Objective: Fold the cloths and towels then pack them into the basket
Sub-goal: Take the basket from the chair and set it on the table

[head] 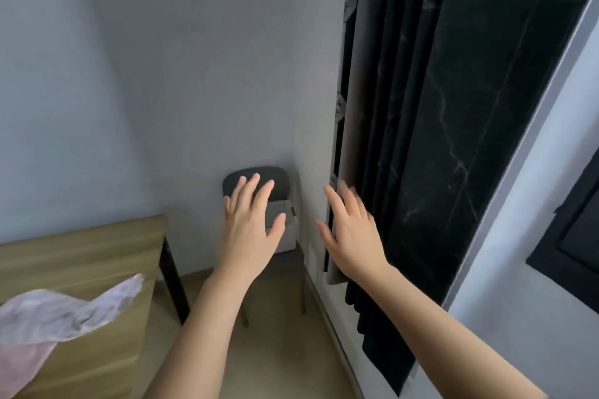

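Little appears done: a pink cloth (48, 314) is seen unfolded on the tabletop (97, 246), no basket is visible. The left hand (251, 223) and right hand (351, 230) are held apart, spread, empty.

Grey walls (162, 74), dark curtain (421, 107) (pleated), chair (285, 266) in corner, wooden table (81, 253).

Soft, even, cool light fills the room; the source itself is out of view. The wall (162, 74) grades from paler at 10 o'clock to greyer toward 3 o'clock. Shadows are faint. The right hand (351, 230) is smeared by motion blur, and the pink cloth (58, 314) at 8 o'clock is soft. Wide-angle distortion tilts the dark curtain (437, 107) at 2 o'clock.
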Motion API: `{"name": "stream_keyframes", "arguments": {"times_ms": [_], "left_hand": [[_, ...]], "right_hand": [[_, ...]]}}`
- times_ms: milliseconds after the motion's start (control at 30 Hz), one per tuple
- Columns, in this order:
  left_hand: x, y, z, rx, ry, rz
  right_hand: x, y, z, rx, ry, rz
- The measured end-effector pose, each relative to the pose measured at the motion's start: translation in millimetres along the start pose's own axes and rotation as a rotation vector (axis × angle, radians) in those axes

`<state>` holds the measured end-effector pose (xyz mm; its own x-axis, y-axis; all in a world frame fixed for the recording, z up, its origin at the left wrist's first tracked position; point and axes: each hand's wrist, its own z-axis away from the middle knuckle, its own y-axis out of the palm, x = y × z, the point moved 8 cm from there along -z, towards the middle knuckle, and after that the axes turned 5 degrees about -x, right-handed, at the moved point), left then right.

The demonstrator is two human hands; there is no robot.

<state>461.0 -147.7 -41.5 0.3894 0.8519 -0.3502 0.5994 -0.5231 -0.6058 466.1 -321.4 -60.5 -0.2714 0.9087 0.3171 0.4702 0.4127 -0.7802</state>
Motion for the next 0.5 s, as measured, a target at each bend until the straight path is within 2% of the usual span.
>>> {"name": "stream_keyframes", "arguments": {"times_ms": [167,500], "left_hand": [[82,48,-47,0.033,-0.054,-0.017],[215,131,-164,0.134,-0.044,-0.081]], "right_hand": [[6,80,-73,0.076,-0.025,-0.054],[6,200,-198,0.193,0.092,-0.055]]}}
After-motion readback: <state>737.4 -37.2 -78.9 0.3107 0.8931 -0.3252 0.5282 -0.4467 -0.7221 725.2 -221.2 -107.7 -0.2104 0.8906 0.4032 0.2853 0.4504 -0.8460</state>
